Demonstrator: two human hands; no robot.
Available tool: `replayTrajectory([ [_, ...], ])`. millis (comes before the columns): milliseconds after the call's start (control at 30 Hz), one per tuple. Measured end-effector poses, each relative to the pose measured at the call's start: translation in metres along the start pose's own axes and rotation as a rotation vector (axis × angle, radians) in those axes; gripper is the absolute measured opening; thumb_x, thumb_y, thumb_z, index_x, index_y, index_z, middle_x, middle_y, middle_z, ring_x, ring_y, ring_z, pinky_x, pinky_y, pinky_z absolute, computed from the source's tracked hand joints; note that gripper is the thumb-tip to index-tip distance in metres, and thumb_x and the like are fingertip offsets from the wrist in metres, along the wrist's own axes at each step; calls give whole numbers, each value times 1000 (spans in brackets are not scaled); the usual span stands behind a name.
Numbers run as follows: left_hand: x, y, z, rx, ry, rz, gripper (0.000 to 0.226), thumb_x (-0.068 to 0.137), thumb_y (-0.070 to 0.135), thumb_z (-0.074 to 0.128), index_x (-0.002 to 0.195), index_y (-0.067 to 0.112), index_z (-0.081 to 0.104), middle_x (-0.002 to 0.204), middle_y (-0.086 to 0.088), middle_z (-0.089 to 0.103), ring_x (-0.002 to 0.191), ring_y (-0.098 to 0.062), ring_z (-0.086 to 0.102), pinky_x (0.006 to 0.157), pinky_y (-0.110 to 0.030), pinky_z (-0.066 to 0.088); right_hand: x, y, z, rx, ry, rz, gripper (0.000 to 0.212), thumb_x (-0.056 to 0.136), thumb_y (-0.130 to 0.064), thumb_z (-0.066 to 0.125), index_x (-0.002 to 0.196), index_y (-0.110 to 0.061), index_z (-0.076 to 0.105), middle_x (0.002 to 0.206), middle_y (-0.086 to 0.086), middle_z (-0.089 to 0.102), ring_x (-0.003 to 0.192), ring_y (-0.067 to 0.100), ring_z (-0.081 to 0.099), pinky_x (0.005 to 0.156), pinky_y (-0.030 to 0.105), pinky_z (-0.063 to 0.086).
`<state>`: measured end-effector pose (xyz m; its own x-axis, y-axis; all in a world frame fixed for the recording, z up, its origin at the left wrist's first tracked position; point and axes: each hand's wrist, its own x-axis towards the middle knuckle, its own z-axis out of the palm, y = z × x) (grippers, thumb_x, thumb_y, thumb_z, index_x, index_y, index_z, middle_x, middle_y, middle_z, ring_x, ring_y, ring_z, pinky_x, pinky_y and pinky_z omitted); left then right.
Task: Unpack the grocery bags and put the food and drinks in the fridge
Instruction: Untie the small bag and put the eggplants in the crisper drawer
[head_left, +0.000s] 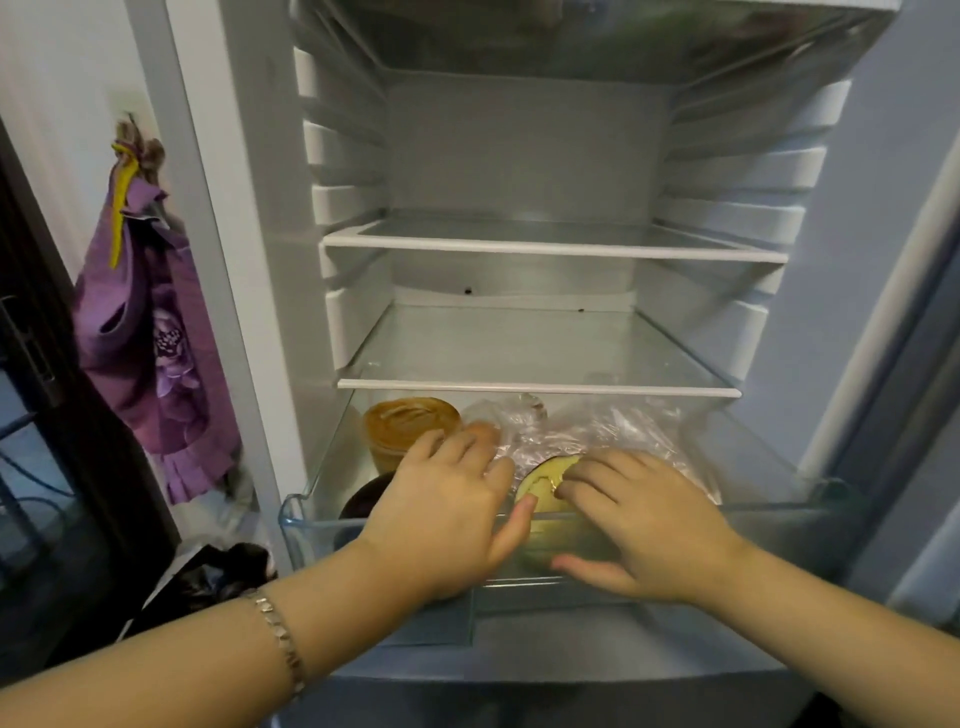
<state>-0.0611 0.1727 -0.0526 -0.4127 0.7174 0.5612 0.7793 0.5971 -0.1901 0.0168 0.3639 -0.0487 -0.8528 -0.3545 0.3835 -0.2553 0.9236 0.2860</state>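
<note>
Head view: in the pulled-out crisper drawer (311, 519) at the fridge's bottom, the right hand (639, 519) curls its fingers over a yellow-green round food (540, 483) near the front wall. The left hand (447, 499) rests straight-fingered on the clear plastic bag (597, 431). Best to seat the food low, right of the tan jar (405, 421), and hold the bag back.

The clear drawer (306, 525) holds a tan jar (410, 421), plastic bag (597, 431) and cut vegetable (543, 480).
</note>
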Motion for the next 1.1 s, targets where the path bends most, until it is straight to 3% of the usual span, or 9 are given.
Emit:
replayTrajectory([
  [200, 22, -27, 18, 83, -19, 59, 61, 84, 56, 38, 114, 12, 67, 116, -8, 67, 113, -27, 61, 99, -47, 43, 29, 22, 27, -81, 81, -52, 65, 79, -66, 47, 105, -9, 66, 106, 9, 69, 99, 26, 64, 93, 37, 42],
  [400, 62, -53, 48, 185, -65, -7, 74, 84, 60, 33, 132, 7, 52, 134, -17, 55, 125, -31, 52, 106, -52, 33, 65, 44, 54, -170, 29, 124, 82, 74, -73, 39, 127, -12, 49, 129, 13, 59, 127, 25, 38, 109, 52, 20],
  [533, 81, -64, 65, 177, -117, -83, 77, 83, 61, 30, 132, 5, 51, 132, -17, 56, 121, -31, 56, 102, -51, 38, 82, 52, 72, -159, -21, 276, 100, 65, -79, 49, 136, -11, 35, 142, 15, 31, 134, 29, 28, 113, 52, 4],
  [733, 93, -68, 83, 188, -91, -115, 65, 81, 52, 31, 125, 13, 59, 124, -19, 62, 111, -35, 62, 89, -55, 47, 101, 59, 97, -157, 19, 418, 127, 49, -75, 67, 144, -6, 20, 144, 15, 30, 146, 29, -10, 114, 52, -2],
  [800, 93, -66, 89, 185, -81, -108, 57, 82, 47, 39, 126, 14, 53, 123, -20, 62, 111, -35, 62, 88, -54, 48, 103, 54, 106, -110, 12, 481, 119, 45, -72, 72, 136, -5, 35, 138, 20, 46, 146, 32, -2, 114, 52, -3],
  [900, 95, -65, 91, 183, -75, -118, 52, 82, 42, 46, 125, 14, 49, 121, -18, 64, 109, -33, 63, 87, -50, 51, 106, 51, 105, -28, -35, 491, 104, 36, -64, 82, 119, -3, 63, 120, 19, 64, 132, 35, 39, 113, 48, 2],
  [967, 97, -63, 89, 162, -110, -158, 56, 74, 39, 71, 120, 10, 61, 116, -18, 66, 106, -32, 65, 84, -49, 52, 106, 53, 99, 18, -49, 488, 101, 31, -59, 87, 112, -3, 68, 116, 16, 67, 120, 33, 56, 112, 44, 10],
  [1033, 98, -55, 78, 124, -144, -185, 58, 68, 33, 81, 118, 8, 66, 121, -17, 64, 114, -30, 61, 92, -45, 49, 97, 54, 81, 11, 35, 407, 101, 40, -49, 90, 123, 0, 61, 128, 15, 61, 126, 27, 51, 116, 37, 20],
  [1100, 96, -46, 63, 26, -171, -193, 54, 78, 18, 74, 129, 10, 56, 136, -14, 53, 127, -29, 50, 107, -38, 36, 82, 55, 58, 104, 37, 409, 83, 79, -36, 72, 144, -2, 34, 152, 13, 33, 143, 23, 27, 117, 28, 12],
])
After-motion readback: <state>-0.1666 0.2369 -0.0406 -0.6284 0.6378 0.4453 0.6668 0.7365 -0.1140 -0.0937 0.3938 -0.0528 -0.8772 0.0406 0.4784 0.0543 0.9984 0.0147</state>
